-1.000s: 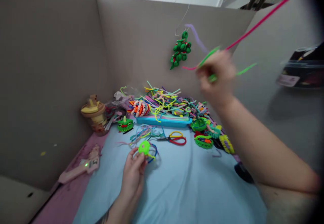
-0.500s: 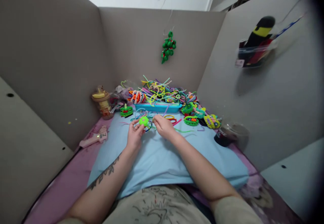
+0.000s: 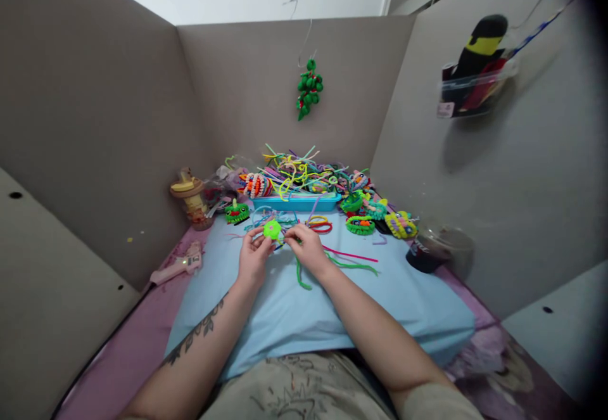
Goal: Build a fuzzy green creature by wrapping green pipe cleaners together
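Note:
My left hand (image 3: 254,252) pinches a small lime-green fuzzy piece (image 3: 272,230), apparently shaped from pipe cleaner, with a pinkish spot on its face. Close to its right side, my right hand (image 3: 308,248) has its fingertips pressed together, on what looks like a pipe cleaner. A green pipe cleaner (image 3: 300,275) hangs below that hand, and another green length (image 3: 354,265) trails to the right; my palm hides where they lead. Beside them a pink pipe cleaner (image 3: 354,256) lies out to the right. Red and yellow loops (image 3: 320,224) rest just beyond my right hand.
A blue tray (image 3: 297,203) heaped with coloured pipe cleaners stands at the back, with finished fuzzy pieces (image 3: 360,225) around it. Left are a drink cup (image 3: 192,201) and a pink glue gun (image 3: 180,265); right, a dark-based cup (image 3: 425,252). Grey panels (image 3: 294,59) enclose the table.
My right hand has come slightly lower and nearer the lime-green piece. A green pipe cleaner now hangs below it, and the pink one reaches further right. The camera view has shifted slightly.

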Motion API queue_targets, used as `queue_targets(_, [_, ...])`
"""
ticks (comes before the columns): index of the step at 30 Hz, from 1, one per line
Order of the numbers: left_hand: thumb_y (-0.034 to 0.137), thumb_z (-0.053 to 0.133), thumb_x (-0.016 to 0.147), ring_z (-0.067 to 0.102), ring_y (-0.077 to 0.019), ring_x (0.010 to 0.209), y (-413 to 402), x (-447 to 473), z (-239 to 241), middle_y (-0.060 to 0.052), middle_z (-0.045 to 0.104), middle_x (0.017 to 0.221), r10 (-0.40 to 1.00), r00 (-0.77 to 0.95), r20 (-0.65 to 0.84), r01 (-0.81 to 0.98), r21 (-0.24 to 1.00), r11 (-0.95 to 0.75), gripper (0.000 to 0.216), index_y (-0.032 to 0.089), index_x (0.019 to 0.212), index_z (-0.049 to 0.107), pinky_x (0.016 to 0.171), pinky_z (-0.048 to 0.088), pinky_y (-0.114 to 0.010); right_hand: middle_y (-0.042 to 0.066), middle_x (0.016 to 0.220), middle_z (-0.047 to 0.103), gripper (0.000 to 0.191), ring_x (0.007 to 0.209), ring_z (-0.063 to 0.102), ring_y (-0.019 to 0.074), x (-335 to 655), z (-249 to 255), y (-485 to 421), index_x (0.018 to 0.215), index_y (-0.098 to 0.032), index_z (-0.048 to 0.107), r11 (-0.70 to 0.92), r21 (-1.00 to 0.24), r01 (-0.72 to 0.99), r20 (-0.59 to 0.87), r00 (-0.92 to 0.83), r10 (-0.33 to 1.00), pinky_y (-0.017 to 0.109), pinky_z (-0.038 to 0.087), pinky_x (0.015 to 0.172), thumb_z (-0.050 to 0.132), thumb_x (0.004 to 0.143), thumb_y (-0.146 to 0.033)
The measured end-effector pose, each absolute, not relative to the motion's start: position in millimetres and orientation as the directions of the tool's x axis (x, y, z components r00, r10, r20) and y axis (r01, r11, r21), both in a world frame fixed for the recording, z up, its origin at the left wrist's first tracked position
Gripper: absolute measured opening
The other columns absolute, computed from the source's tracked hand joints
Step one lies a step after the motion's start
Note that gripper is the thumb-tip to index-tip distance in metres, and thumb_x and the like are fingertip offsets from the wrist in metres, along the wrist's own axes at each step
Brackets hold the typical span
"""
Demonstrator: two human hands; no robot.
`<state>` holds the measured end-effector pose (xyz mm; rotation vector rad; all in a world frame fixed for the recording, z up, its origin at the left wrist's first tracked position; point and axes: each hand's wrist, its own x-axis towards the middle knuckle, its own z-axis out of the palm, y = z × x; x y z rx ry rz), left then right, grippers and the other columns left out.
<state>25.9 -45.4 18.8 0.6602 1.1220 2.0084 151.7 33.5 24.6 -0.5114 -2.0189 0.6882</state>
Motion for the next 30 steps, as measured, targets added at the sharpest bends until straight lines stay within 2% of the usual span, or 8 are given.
queue_targets(9, [0.024,0.080,0.057,0.065,-0.0144,0.072,-47.0,23.6,16.1,-0.002,0.066,0.079,0.851,-0.524,0.017,-0.441,0.850,-0.289,0.050,0.020,0.097,0.052,0.068,0.051,-0.026,0.004,0.079,0.056,0.013,0.083,0.053,0.0178,151.3,18.7,31.0,0.079,-0.021,0.057,0.785,-0.607,0.122,0.639,-0.512,0.574,0.030,0.043,0.078,0.045,0.085,-0.018])
queue_targets(17, [0.023,0.081,0.056,0.065,-0.0145,0.071,-46.5,23.9,13.9,-0.001,0.066,0.074,0.878,-0.478,-0.002,-0.468,0.847,-0.253,0.050,0.019,0.098,0.053,0.065,0.051,-0.025,0.003,0.077,0.054,0.013,0.079,0.053,0.0173,149.5,19.4,29.6,0.077,-0.020,0.056,0.748,-0.658,0.087,0.627,-0.487,0.608,0.029,0.043,0.074,0.045,0.081,-0.015])
queue_targets(20, [0.023,0.080,0.057,0.066,-0.0153,0.073,-46.7,24.3,13.9,-0.001,0.066,0.074,0.890,-0.455,-0.021,-0.479,0.848,-0.225,0.051,0.019,0.099,0.052,0.066,0.052,-0.025,0.002,0.078,0.055,0.011,0.083,0.052,0.0181,148.8,19.9,29.6,0.075,-0.020,0.057,0.736,-0.671,0.091,0.631,-0.452,0.631,0.031,0.042,0.080,0.048,0.080,-0.016])
queue_targets(23, [0.021,0.080,0.058,0.066,-0.0149,0.073,-46.9,25.2,13.7,-0.001,0.067,0.075,0.900,-0.434,-0.032,-0.491,0.846,-0.207,0.051,0.019,0.100,0.051,0.066,0.052,-0.024,0.004,0.088,0.054,0.007,0.092,0.051,0.0197,147.4,17.8,31.1,0.074,-0.021,0.059,0.719,-0.685,0.114,0.636,-0.388,0.667,0.035,0.039,0.088,0.054,0.078,-0.019])
queue_targets(30, [0.018,0.078,0.060,0.066,-0.0125,0.068,-47.7,26.0,13.6,-0.001,0.068,0.072,0.917,-0.398,-0.005,-0.496,0.842,-0.210,0.048,0.019,0.099,0.049,0.061,0.050,-0.020,0.005,0.095,0.051,0.007,0.096,0.050,0.0193,144.8,11.6,33.5,0.073,-0.020,0.063,0.678,-0.729,0.097,0.603,-0.378,0.703,0.035,0.038,0.090,0.057,0.077,-0.019])
